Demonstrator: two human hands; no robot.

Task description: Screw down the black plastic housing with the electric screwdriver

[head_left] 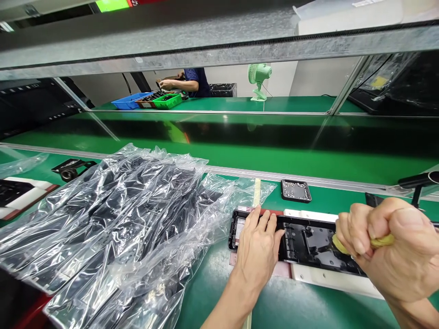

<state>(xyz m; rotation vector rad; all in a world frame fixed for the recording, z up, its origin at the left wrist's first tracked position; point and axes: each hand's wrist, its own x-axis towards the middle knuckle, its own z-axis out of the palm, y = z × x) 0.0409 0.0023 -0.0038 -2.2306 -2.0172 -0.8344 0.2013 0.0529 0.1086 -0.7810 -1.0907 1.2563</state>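
Observation:
A long black plastic housing (pixel 302 240) lies in a white and red fixture (pixel 329 278) on the green bench. My left hand (pixel 257 242) rests over the housing's left end, fingers spread across it and holding nothing. Above its right part, my right hand (pixel 394 242) is wrapped in a fist around a yellow-handled tool (pixel 339 245). A dark end of that tool points down into the housing; its exact tip is hard to make out. Behind the housing sits a small black tray (pixel 296 190) of tiny shiny metal pieces.
Plastic-bagged dark parts (pixel 126 228) are piled at left, reaching near the housing. A black bracket-like part (pixel 72 169) lies beyond them. A metal shelf edge (pixel 219 57) crosses overhead. Across the bench are a green fan (pixel 259 80), bins (pixel 168 101) and another person's arm (pixel 181 84).

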